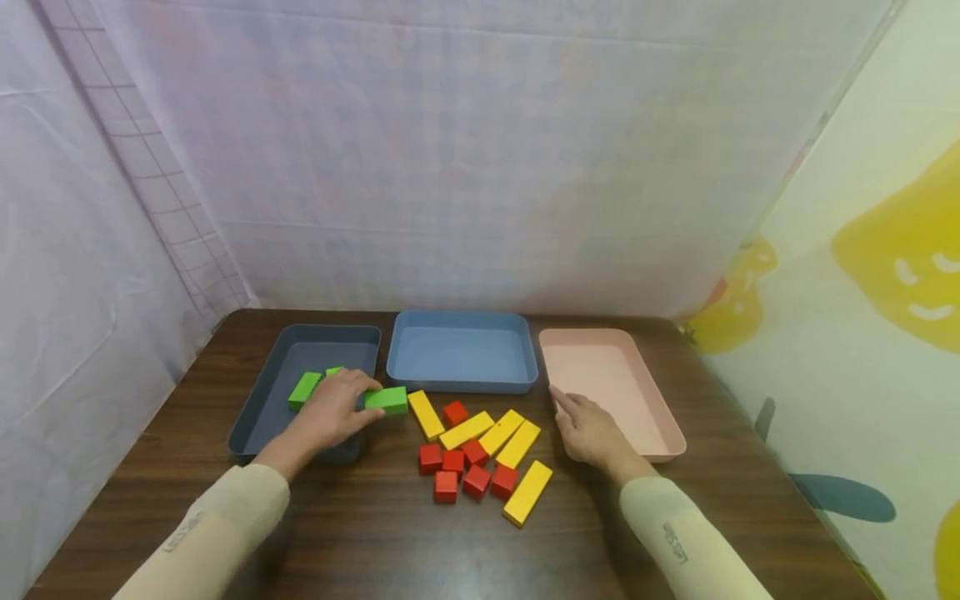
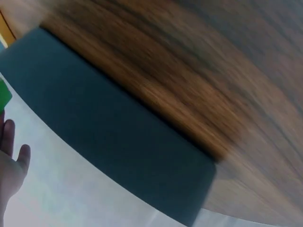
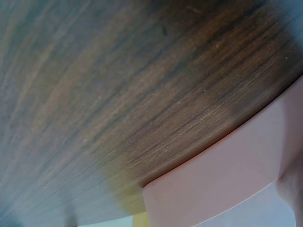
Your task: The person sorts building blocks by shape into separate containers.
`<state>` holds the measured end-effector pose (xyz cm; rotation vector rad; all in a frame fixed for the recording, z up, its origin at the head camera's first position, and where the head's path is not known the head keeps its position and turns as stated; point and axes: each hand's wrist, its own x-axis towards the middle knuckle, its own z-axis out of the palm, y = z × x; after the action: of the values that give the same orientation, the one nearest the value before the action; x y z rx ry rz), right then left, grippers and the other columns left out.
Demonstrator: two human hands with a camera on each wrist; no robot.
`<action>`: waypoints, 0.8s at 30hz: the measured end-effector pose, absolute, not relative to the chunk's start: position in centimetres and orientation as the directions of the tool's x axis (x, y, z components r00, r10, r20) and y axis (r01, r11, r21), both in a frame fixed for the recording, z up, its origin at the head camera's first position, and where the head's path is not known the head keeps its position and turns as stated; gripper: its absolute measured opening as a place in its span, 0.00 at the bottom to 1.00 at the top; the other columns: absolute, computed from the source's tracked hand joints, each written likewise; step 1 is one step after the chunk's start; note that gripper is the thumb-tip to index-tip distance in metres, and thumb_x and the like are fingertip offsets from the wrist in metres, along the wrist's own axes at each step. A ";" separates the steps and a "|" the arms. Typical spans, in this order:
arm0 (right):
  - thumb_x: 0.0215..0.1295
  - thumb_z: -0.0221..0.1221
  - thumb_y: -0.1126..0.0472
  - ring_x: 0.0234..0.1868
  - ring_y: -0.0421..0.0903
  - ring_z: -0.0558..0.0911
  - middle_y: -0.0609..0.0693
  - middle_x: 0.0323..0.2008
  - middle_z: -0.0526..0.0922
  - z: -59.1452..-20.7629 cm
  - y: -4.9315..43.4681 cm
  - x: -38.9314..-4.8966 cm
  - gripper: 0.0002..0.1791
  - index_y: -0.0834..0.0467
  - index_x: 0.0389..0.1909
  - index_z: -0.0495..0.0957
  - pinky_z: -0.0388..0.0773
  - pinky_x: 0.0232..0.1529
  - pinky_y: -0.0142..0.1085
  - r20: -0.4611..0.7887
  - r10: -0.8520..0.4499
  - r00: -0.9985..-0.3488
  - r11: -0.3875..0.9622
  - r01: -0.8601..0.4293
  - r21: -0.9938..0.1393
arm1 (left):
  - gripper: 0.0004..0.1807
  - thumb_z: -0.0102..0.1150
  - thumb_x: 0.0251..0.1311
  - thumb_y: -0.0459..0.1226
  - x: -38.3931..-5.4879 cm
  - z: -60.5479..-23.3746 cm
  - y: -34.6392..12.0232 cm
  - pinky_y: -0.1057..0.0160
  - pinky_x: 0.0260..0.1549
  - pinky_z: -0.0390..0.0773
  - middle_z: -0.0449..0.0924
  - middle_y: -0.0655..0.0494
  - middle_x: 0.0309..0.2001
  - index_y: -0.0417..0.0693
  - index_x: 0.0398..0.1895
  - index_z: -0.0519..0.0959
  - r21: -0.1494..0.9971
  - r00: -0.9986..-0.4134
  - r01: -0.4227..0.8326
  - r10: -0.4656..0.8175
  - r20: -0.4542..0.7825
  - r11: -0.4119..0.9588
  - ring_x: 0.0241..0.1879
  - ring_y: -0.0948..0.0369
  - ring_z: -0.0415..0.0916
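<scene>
My left hand [image 1: 335,408] pinches a green block [image 1: 386,401] between thumb and fingers, over the right rim of the dark grey-blue tray [image 1: 258,383]. Other green blocks [image 1: 305,390] lie inside that tray, partly behind the hand. In the left wrist view the same hand [image 2: 10,165] shows at the left edge, by the green block [image 2: 4,96]. My right hand [image 1: 588,431] rests at the left rim of the pink tray [image 1: 622,375], fingers extended, holding nothing. Between the hands lie several red cubes [image 1: 446,487] and several yellow blocks [image 1: 528,493] on the table.
A blue tray [image 1: 462,354] stands at the back middle, between the other two trays. The brown wooden table [image 1: 360,542] carries everything. White curtains [image 1: 480,167] hang behind it, and a wall with yellow lemon pictures [image 1: 915,250] is on the right.
</scene>
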<state>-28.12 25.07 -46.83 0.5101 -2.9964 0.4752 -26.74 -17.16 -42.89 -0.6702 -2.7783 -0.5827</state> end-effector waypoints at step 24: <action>0.76 0.43 0.57 0.65 0.68 0.69 0.69 0.65 0.69 -47.0 25.0 -28.2 0.29 0.60 0.75 0.60 0.62 0.65 0.61 0.114 -0.297 -0.948 0.899 -0.318 -0.300 | 0.24 0.60 0.64 0.45 -27.0 -43.0 -26.0 0.38 0.40 0.65 0.77 0.29 0.41 0.28 0.46 0.79 0.465 -0.889 -0.204 -0.362 0.280 0.861 0.41 0.34 0.72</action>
<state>-28.21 24.99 -47.02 0.4865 -2.9978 0.4900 -27.04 -26.03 -42.95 0.4216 -2.6743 -0.6123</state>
